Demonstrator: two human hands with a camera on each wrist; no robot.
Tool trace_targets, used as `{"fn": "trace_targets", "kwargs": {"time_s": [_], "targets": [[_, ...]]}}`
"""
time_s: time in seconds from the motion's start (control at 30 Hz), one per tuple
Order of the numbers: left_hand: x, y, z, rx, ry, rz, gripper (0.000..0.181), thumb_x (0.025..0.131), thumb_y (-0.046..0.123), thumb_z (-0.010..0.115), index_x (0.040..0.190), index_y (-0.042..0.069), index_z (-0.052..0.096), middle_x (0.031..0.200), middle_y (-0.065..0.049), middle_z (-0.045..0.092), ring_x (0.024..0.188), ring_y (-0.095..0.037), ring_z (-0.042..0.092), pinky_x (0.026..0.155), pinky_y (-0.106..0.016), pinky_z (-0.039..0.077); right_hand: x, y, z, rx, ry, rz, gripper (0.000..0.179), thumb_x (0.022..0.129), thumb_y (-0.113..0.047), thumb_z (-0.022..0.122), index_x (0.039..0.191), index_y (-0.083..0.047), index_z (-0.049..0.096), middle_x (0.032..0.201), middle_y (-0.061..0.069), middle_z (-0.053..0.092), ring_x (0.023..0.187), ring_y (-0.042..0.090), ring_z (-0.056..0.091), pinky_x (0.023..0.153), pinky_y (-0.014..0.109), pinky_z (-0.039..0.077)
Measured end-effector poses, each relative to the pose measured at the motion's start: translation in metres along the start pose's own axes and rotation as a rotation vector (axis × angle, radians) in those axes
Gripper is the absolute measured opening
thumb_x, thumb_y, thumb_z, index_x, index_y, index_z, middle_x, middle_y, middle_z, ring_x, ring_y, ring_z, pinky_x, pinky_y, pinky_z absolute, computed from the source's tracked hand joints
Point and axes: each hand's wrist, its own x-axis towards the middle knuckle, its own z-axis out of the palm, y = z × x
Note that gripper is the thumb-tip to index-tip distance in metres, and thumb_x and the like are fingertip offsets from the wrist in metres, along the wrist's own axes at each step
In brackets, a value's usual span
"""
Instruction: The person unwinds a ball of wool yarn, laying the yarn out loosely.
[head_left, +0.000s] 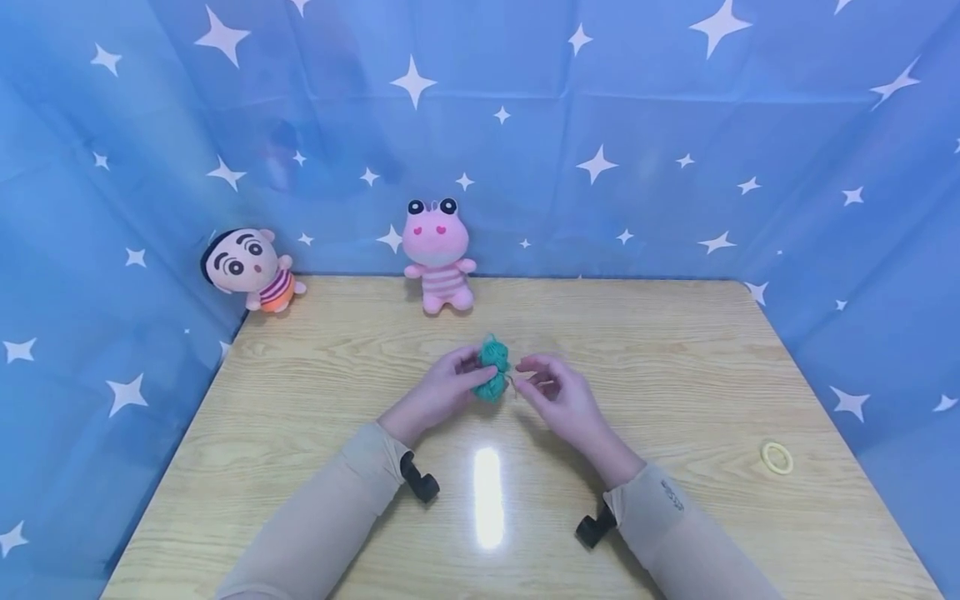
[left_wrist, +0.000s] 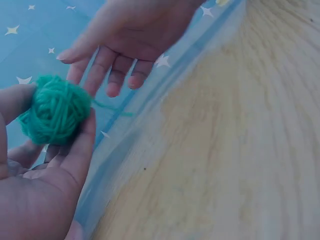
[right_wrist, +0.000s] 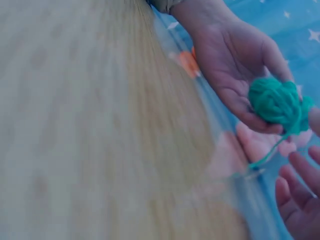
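Note:
A small green yarn bundle (head_left: 492, 357), drawn in at its middle, is held up above the table by my left hand (head_left: 441, 387). In the left wrist view, the thumb and fingers of that hand grip the yarn (left_wrist: 56, 111) from both sides. A short loose strand (right_wrist: 270, 154) hangs from the bundle in the right wrist view. My right hand (head_left: 561, 398) is just to the right of the yarn, near the strand. Its fingers are relaxed and spread, and nothing shows gripped in them. Part of it is cut off in the right wrist view.
A pink plush toy (head_left: 442, 258) stands at the table's back edge. Another plush doll (head_left: 255, 271) leans at the back left corner. A pale yellow ring (head_left: 777, 457) lies on the wooden table (head_left: 652, 333) at the right. Behind hangs a blue star-patterned cloth (head_left: 510, 150).

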Motion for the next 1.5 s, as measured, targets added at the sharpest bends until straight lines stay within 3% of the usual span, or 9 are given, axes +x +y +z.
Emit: {"fn": "trace_targets", "kwargs": {"time_s": [0.17,0.37,0.53,0.7,0.87,0.97,1.1,1.3,1.5], "targets": [[0.0,0.002,0.0,-0.012,0.022,0.035,0.049,0.106,0.007,0.068,0.154,0.004,0.054,0.152,-0.021,0.063,0.127,-0.016,0.07,0.109,-0.033,0.062,0.0,-0.005,0.008,0.019,-0.024,0.079,0.041,0.102,-0.022,0.08,0.14,-0.008,0.072,0.128,0.011,0.081,0.107,0.027,0.079,0.092,0.026,0.066],[-0.001,0.004,0.003,-0.001,0.003,0.037,0.048,0.107,0.007,0.068,0.152,0.011,0.052,0.147,-0.022,0.067,0.12,-0.018,0.074,0.102,-0.035,0.065,0.0,-0.01,0.013,0.023,0.041,0.148,0.028,0.099,-0.018,0.083,0.126,-0.01,0.081,0.113,0.013,0.084,0.089,0.018,0.076,0.076,0.02,0.063],[-0.002,0.002,0.003,0.043,0.028,0.094,0.062,0.108,0.006,0.067,0.163,0.011,0.04,0.131,-0.008,0.07,0.115,-0.014,0.071,0.097,-0.028,0.063,0.0,-0.01,0.01,0.006,0.076,0.124,0.016,0.1,-0.015,0.081,0.116,-0.009,0.084,0.107,0.012,0.084,0.083,0.009,0.071,0.072,0.019,0.06],[-0.002,-0.002,0.0,0.218,0.078,0.134,0.063,0.107,0.019,0.073,0.163,0.022,0.046,0.113,-0.001,0.067,0.103,-0.015,0.068,0.098,-0.028,0.059,-0.001,-0.007,0.008,-0.004,0.09,0.06,0.01,0.102,-0.012,0.078,0.111,-0.008,0.081,0.101,0.011,0.081,0.084,0.008,0.069,0.078,0.019,0.06],[-0.003,-0.004,-0.001,0.297,0.077,0.142,0.059,0.107,0.026,0.074,0.16,0.019,0.05,0.123,-0.006,0.068,0.112,-0.019,0.068,0.103,-0.032,0.057,-0.002,-0.006,0.007,0.023,0.106,0.03,0.009,0.102,-0.01,0.078,0.11,-0.007,0.079,0.099,0.012,0.08,0.082,0.009,0.068,0.076,0.019,0.059],[-0.002,-0.005,0.0,0.261,0.064,0.159,0.055,0.108,0.021,0.072,0.155,0.007,0.049,0.133,-0.011,0.071,0.122,-0.02,0.069,0.105,-0.031,0.058,-0.002,-0.005,0.007,0.031,0.113,0.014,0.009,0.101,-0.008,0.078,0.11,-0.005,0.079,0.098,0.013,0.079,0.081,0.008,0.068,0.074,0.019,0.058],[-0.003,-0.003,0.001,0.235,0.082,0.187,0.047,0.108,0.018,0.07,0.148,0.002,0.052,0.122,-0.009,0.074,0.112,-0.019,0.073,0.099,-0.03,0.061,-0.001,-0.005,0.006,0.019,0.129,-0.024,0.008,0.1,-0.006,0.078,0.109,-0.005,0.079,0.097,0.013,0.079,0.079,0.007,0.066,0.073,0.019,0.057],[-0.005,0.0,0.005,0.046,0.008,0.237,0.041,0.11,0.002,0.061,0.145,-0.006,0.042,0.115,-0.009,0.07,0.1,-0.02,0.079,0.094,-0.039,0.069,0.001,-0.003,0.002,0.007,0.178,-0.104,0.008,0.099,-0.002,0.079,0.106,-0.004,0.079,0.093,0.013,0.078,0.076,0.007,0.065,0.071,0.017,0.056],[-0.006,0.001,0.003,0.024,0.055,0.319,0.032,0.102,-0.007,0.064,0.126,0.012,0.053,0.119,-0.001,0.066,0.091,-0.018,0.07,0.086,-0.028,0.063,0.003,0.0,-0.002,0.003,0.202,-0.126,0.007,0.099,-0.002,0.079,0.105,-0.005,0.079,0.093,0.011,0.078,0.077,0.005,0.064,0.072,0.014,0.056]]}}
